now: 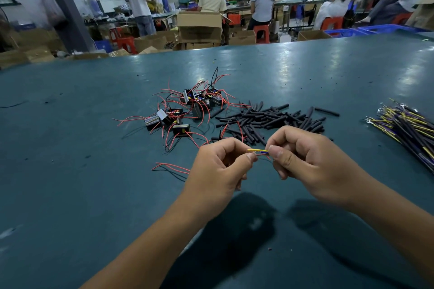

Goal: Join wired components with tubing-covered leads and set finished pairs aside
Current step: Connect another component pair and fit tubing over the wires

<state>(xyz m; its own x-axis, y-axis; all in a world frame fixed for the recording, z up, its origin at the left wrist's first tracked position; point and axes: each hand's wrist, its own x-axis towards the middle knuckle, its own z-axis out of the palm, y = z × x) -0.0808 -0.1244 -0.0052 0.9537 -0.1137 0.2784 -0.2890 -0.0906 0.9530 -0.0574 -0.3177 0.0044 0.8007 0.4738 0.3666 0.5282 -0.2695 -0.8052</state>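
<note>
Near the front edge of the glossy teal bench top [94,195], both hands are raised a little above the surface w/ a joint in progress: the left hand [218,169] pinches thin red wire ends between thumb and forefinger, and the right hand [305,164] pinches a short yellow-and-blue lead [257,151] that bridges the gap between the two thumbs. The wire ends look touching or being twisted, but too small to tell if actually joined. Toward the bench middle lies a tangle of small black block-shaped components w/ red and black wires [187,110], approx. untouched stock. Just right of it sits a loose heap of short black tubing pieces [270,119]. Near the right edge is a bundle of black-sleeved yellow/purple leads w/ ring terminals [404,122]. No separate pile of finished pairs is clearly in view, so my read: early on or mid-batch, w/ most components still to join. Left for this pair: finish the splice, cover it w/ tubing, set aside. Other workers sit at far benches in the background.
</note>
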